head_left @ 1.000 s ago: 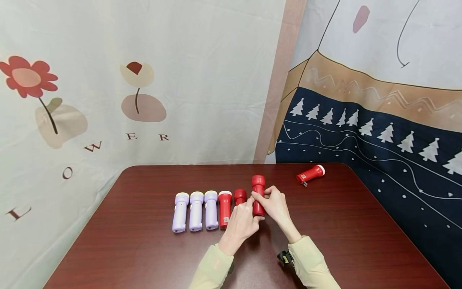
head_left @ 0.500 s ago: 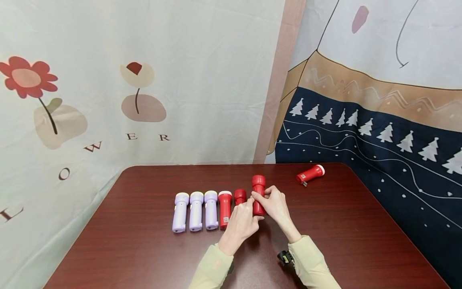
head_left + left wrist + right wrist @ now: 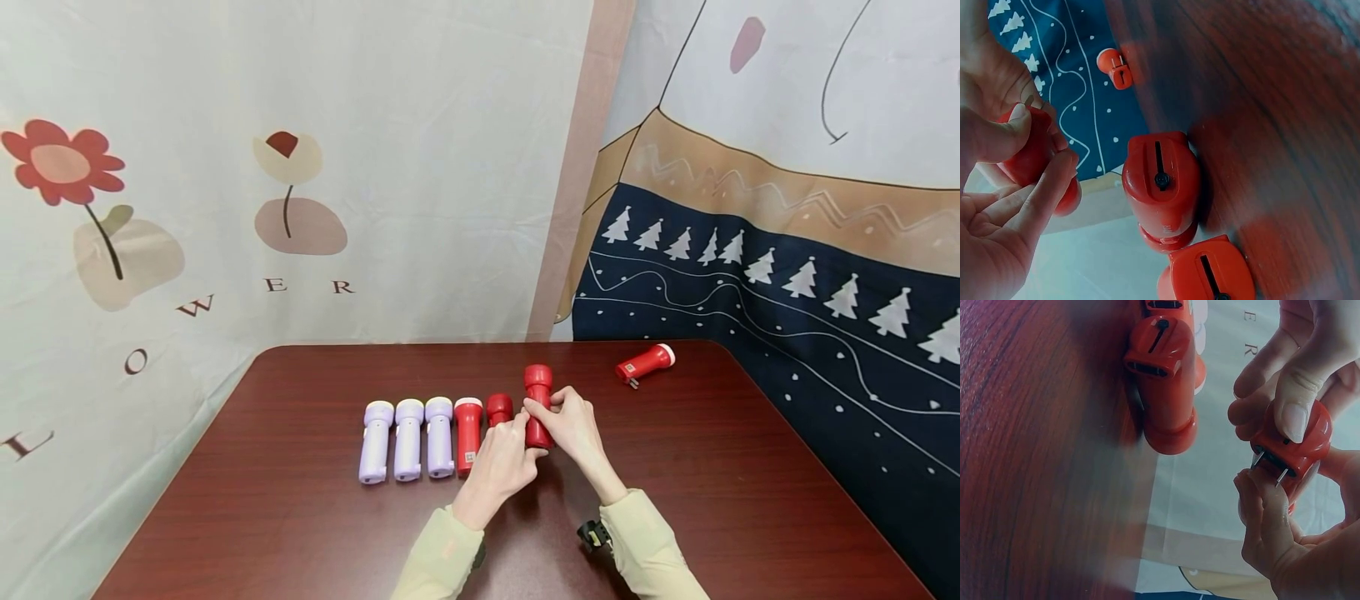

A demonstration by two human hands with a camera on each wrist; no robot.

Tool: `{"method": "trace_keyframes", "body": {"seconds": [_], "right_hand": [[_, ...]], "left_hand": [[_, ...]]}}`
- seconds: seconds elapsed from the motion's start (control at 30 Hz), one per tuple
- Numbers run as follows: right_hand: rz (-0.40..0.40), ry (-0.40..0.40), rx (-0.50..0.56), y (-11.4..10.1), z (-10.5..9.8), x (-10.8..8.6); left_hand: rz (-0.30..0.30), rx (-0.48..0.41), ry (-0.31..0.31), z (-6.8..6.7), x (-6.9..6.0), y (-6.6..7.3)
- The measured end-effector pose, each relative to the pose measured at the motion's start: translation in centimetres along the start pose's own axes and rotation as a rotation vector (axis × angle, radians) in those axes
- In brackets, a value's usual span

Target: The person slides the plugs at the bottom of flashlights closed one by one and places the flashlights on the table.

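Both hands hold a red flashlight (image 3: pixel 537 380) above the table, its head pointing away from me. My left hand (image 3: pixel 498 460) grips the tail end, the thumb pressing on the end cap in the right wrist view. Two metal plug prongs (image 3: pixel 1282 477) stick out of that end. My right hand (image 3: pixel 573 427) pinches the body from the right, with its fingertips beside the prongs. Another red flashlight (image 3: pixel 1161 178) lies just left of the held one, partly hidden behind the left hand in the head view.
Further left in the row lie a red flashlight with a white rim (image 3: pixel 468 435) and several lilac flashlights (image 3: pixel 408 442). One more red flashlight (image 3: pixel 645 362), prongs out, lies at the table's (image 3: pixel 300 533) back right. Printed curtains (image 3: pixel 435 167) hang behind.
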State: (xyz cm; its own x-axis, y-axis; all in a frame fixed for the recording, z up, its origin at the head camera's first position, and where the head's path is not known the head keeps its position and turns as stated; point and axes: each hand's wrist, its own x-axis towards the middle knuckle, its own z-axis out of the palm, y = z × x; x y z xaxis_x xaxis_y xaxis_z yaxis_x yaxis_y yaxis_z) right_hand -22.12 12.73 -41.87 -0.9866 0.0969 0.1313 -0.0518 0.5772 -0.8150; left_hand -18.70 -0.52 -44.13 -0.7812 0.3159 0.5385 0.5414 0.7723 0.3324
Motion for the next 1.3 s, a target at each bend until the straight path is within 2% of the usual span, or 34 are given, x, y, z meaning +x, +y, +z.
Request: {"method": "trace_keyframes", "body": {"seconds": [0.27,0.7,1.3], "right_hand": [[0.005,-0.008,-0.007,0.17,0.04,0.04],[0.014,-0.014,-0.021,0.20,0.08,0.00],[0.017,-0.026,-0.009,0.61,0.02,0.06]], "left_hand": [[-0.011,-0.022,-0.029,-0.13,0.02,-0.01],[-0.008,-0.016,-0.042,-0.18,-0.06,-0.11],[-0.041,-0.059,-0.135,-0.39,0.07,-0.10]]}}
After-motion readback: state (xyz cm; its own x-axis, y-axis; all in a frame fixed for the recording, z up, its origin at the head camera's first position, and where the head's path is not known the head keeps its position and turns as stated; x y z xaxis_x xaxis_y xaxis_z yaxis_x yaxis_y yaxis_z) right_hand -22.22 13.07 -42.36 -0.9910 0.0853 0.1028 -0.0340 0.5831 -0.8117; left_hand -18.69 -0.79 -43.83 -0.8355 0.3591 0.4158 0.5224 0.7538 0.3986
